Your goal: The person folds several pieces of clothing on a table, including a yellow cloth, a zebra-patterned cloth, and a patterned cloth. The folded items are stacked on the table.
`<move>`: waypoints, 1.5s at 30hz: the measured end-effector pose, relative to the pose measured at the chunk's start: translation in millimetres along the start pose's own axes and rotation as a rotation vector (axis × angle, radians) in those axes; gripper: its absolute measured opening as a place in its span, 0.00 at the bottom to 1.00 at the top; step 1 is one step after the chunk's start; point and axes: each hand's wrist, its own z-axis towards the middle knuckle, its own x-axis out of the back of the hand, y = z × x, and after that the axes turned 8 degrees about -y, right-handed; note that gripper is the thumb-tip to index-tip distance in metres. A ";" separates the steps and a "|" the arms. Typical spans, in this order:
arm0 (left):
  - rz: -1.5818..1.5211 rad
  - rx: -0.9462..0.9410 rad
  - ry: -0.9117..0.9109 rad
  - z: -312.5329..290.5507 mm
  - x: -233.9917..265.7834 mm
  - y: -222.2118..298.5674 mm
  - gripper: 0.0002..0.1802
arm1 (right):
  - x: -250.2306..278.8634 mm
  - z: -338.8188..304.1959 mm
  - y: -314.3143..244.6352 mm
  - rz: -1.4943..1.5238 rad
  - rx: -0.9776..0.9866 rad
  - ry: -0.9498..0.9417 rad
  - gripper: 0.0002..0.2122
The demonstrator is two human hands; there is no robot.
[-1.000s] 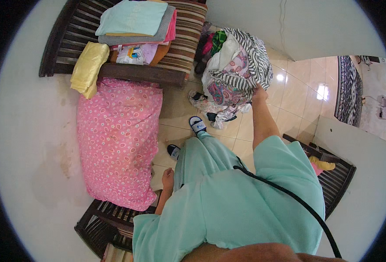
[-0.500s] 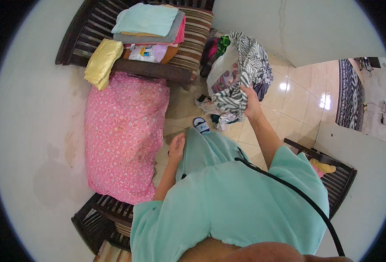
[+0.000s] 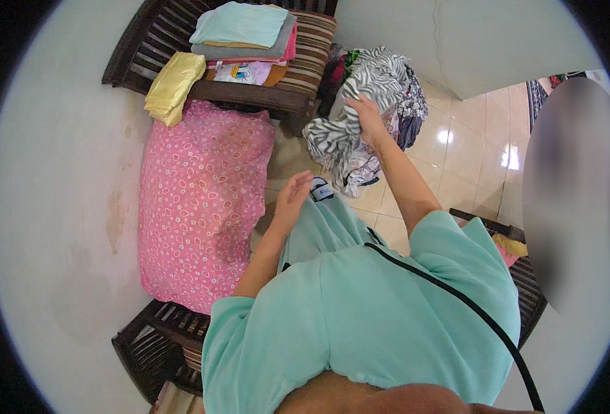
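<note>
My right hand (image 3: 368,123) is closed on a black-and-white zebra-striped cloth (image 3: 377,72), lifting part of it over a heap of clothes. One end of the cloth hangs to the left in loose folds. Beneath it lies the heap (image 3: 415,103), made of dark, patterned and pale garments on the tiled floor. My left hand (image 3: 292,200) holds nothing; its fingers are stretched out, above my left leg and to the left of the cloth. A blue-and-white slipper (image 3: 321,189) shows just beyond it.
A dark wooden seat (image 3: 250,95) at the back left bears a stack of folded clothes (image 3: 239,27) and a folded yellow cloth (image 3: 172,83). Nearer stands a large pink flowered cushion or bundle (image 3: 205,207). A blurred oval hides part of the right side.
My right hand has moved left and farther away, carrying the striped cloth with it. My left hand has risen forward toward the cloth, and its fingers have straightened.
</note>
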 end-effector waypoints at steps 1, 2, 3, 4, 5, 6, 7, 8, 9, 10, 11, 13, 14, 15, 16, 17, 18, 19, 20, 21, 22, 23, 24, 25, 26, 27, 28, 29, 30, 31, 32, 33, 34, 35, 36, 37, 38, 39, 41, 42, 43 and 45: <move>0.002 0.024 0.031 -1.8 2.7 -8.0 0.20 | -17.9 -2.3 -7.5 -0.026 0.024 0.032 0.29; 0.003 0.047 0.062 -3.1 5.1 -15.8 0.21 | -36.7 -3.1 -18.2 -0.053 0.049 0.063 0.30; 0.001 0.085 0.085 -6.1 4.1 -19.6 0.22 | -48.6 -8.2 -23.4 -0.076 0.064 0.109 0.32; 0.041 0.069 0.092 -6.4 1.9 -19.2 0.24 | -44.5 8.5 -14.5 -0.051 0.107 0.098 0.33; 0.081 0.052 0.099 -6.0 -0.6 -18.3 0.27 | -33.1 9.3 -3.9 -0.139 0.048 0.114 0.33; 0.116 0.027 0.131 -5.3 1.5 -18.1 0.30 | -52.6 -2.8 -9.7 -0.233 -0.021 0.104 0.32; 0.262 -0.026 0.157 -2.2 1.9 -17.0 0.34 | -62.8 -16.2 -11.3 -0.269 -0.047 0.058 0.30; 0.407 -0.080 0.189 2.2 3.0 -16.1 0.37 | -72.2 -28.8 -11.1 -0.307 -0.074 0.006 0.28; 0.552 -0.133 0.218 6.5 3.5 -15.3 0.40 | -77.8 -37.6 -9.3 -0.344 -0.101 -0.043 0.26; 0.614 -0.192 0.238 10.6 -1.6 -5.5 0.42 | -73.7 -39.4 1.9 -0.379 -0.072 -0.128 0.23; 0.675 -0.251 0.260 14.5 -8.1 4.7 0.43 | -64.4 -37.9 22.1 -0.413 -0.043 -0.214 0.19; 0.787 -0.324 0.316 19.9 -10.4 10.4 0.43 | -69.7 -44.0 39.5 -0.394 -0.025 -0.378 0.15; 0.839 -0.337 0.344 21.5 -8.4 7.3 0.40 | -79.0 -51.8 44.9 -0.338 -0.035 -0.449 0.13; 0.894 -0.352 0.370 22.2 -8.2 10.0 0.38 | -85.5 -55.8 45.3 -0.281 -0.041 -0.520 0.12; 0.758 -0.301 0.348 19.9 -6.3 12.5 0.35 | -90.1 -57.1 42.6 -0.351 0.029 -0.552 0.12; 0.621 -0.250 0.327 15.9 -3.0 15.4 0.31 | -94.4 -58.8 39.4 -0.420 0.100 -0.585 0.12; 0.485 -0.204 0.304 10.2 -1.4 24.8 0.28 | -100.5 -61.6 34.0 -0.489 0.175 -0.617 0.12; 0.502 -0.229 0.358 2.6 -0.2 37.6 0.19 | -102.7 -62.2 25.3 -0.706 0.357 -0.579 0.13; 0.444 -0.243 0.379 -3.2 4.0 45.0 0.19 | -103.9 -61.9 16.6 -0.737 0.407 -0.489 0.12; 0.389 -0.258 0.415 -13.5 11.2 52.4 0.18 | -107.3 -60.9 10.2 -0.761 0.458 -0.414 0.13; 0.334 -0.273 0.454 -26.7 18.2 61.3 0.18 | -106.0 -53.0 4.0 -0.893 0.715 -0.302 0.16; 0.434 -0.291 0.488 -41.1 20.3 82.5 0.18 | -97.8 -44.8 1.0 -0.951 0.813 -0.187 0.21; 0.271 -0.296 0.497 -57.5 25.2 97.0 0.18 | -85.2 -33.7 1.4 -1.200 0.804 -0.101 0.27; 0.103 -0.306 0.486 -69.3 28.8 107.5 0.18 | -70.0 -29.0 12.9 -1.500 0.678 0.112 0.30; -0.062 -0.322 0.466 -77.9 29.2 119.5 0.19 | -48.9 -15.2 39.2 -1.362 0.354 0.150 0.33; -0.117 -0.374 0.413 -82.6 32.2 128.2 0.20 | -38.4 -8.2 66.9 -1.080 0.156 -0.014 0.33; -0.167 -0.428 0.394 -93.4 38.4 134.6 0.20 | -58.7 -14.3 76.0 -0.795 -0.054 -0.204 0.32; -0.214 -0.485 0.375 -104.3 46.3 139.3 0.21 | -77.4 -24.7 85.8 -0.524 -0.363 -0.364 0.30; -0.136 -0.516 0.448 -124.8 57.2 139.9 0.23 | -123.8 -56.1 84.4 -0.253 -0.695 -0.519 0.29; -0.056 -0.546 0.493 -134.5 66.1 144.7 0.24 | -147.9 -66.6 84.3 -0.304 -0.676 -0.677 0.28; 0.018 -0.567 0.530 -143.5 73.5 146.9 0.25 | -165.4 -76.5 85.9 -0.351 -0.656 -0.823 0.27; 0.180 -0.508 0.584 -156.9 76.5 155.4 0.26 | -178.7 -84.4 88.5 -0.391 -0.631 -0.969 0.26; 0.350 -0.442 0.642 -173.7 77.8 171.2 0.28 | -184.3 -68.7 89.1 -0.748 -0.423 -0.993 0.21; 0.513 -0.392 0.646 -163.4 78.1 184.1 0.29 | -155.9 -12.7 102.0 -0.777 -0.346 -1.012 0.21; 0.576 -0.365 0.790 -192.1 100.2 169.8 0.29 | -213.1 -52.0 65.1 -0.913 -0.300 -0.845 0.20; 0.639 -0.380 0.865 -209.2 122.8 159.3 0.30 | -228.4 -53.0 44.0 -0.835 -0.355 -0.754 0.21; 0.701 -0.383 0.941 -225.0 140.3 149.4 0.31 | -232.6 -38.4 31.6 -1.003 -0.152 -0.697 0.21; 0.830 -0.424 1.056 -219.8 150.5 150.3 0.31 | -205.9 13.5 37.0 -0.967 0.223 -0.433 0.20; 0.765 -0.457 1.131 -254.8 167.1 147.6 0.30 | -240.0 5.3 8.1 -0.525 0.226 -0.563 0.20; 0.737 -0.450 1.180 -267.9 161.9 145.1 0.30 | -257.7 -11.9 -6.0 -0.467 0.127 -0.487 0.18; 0.704 -0.486 1.213 -274.3 153.4 151.3 0.25 | -265.9 -21.3 -24.3 -0.438 0.065 -0.508 0.15; 0.714 -0.462 1.243 -279.6 162.1 143.9 0.23 | -263.9 6.0 -38.9 -0.421 0.147 -0.479 0.14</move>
